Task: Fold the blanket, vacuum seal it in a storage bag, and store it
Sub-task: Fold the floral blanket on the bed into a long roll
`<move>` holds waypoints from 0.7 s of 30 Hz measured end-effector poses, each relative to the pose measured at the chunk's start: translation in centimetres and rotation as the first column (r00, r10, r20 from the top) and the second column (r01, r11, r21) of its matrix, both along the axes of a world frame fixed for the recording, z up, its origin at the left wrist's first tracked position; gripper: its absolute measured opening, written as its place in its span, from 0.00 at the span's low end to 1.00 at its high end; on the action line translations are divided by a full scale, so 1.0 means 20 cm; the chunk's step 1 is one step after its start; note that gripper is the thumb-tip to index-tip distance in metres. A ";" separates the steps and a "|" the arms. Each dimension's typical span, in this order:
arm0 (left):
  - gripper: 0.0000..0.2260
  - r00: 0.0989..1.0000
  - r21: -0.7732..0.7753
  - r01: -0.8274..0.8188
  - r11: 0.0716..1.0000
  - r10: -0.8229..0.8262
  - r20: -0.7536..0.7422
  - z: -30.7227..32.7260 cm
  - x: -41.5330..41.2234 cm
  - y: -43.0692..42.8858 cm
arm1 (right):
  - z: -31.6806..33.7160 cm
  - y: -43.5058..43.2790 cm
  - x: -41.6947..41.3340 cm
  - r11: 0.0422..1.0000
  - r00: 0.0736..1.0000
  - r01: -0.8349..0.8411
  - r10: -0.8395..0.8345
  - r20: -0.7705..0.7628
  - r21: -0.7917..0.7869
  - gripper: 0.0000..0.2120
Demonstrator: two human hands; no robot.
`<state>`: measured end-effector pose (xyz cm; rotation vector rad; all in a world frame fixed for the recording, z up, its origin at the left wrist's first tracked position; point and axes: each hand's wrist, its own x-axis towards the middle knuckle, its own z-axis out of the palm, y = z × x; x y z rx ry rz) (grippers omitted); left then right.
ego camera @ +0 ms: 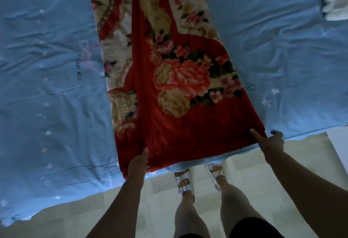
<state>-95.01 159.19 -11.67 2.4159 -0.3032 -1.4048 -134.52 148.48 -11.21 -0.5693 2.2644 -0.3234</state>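
On wrinkled sheet, long plush floral blanket

Bare sheet open both sides of blanket; white object lies far right.

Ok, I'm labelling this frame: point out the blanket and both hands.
blanket (180, 79): head view, the big pink flower.
left hand (137, 164): head view, back of the hand.
right hand (271, 141): head view, back of the hand.

The bed, under a blue star-printed sheet, bears a red floral blanket folded lengthwise; a white item lies far right.
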 end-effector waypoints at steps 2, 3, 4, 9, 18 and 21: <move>0.18 0.989 -0.018 0.141 0.990 -0.140 0.044 0.02 -0.04 -0.03 | 0.01 -0.04 0.01 0.987 0.985 -0.158 0.160 0.063 -0.039 0.37; 0.18 0.980 -0.004 0.188 0.982 -0.188 0.065 0.02 -0.05 -0.04 | 0.00 -0.06 0.00 0.973 0.972 -0.225 0.228 0.064 -0.041 0.31; 0.18 0.974 0.015 0.208 0.978 -0.209 0.084 0.01 -0.06 -0.04 | 0.00 -0.08 -0.01 0.965 0.964 -0.262 0.263 0.034 -0.028 0.26; 0.23 0.936 0.225 0.282 0.933 -0.319 0.148 0.05 -0.11 -0.09 | -0.03 -0.09 -0.01 0.972 0.970 -0.227 0.232 -0.078 0.066 0.23; 0.25 0.957 -0.041 -0.065 0.997 0.073 0.280 0.30 -0.03 -0.09 | 0.29 -0.29 0.40 0.898 0.897 -0.432 0.419 -0.141 -0.080 0.42; 0.24 0.942 -0.211 -0.150 0.966 0.204 0.267 0.48 0.04 -0.08 | 0.41 -0.33 0.62 0.764 0.794 -0.587 0.608 -0.008 -0.268 0.44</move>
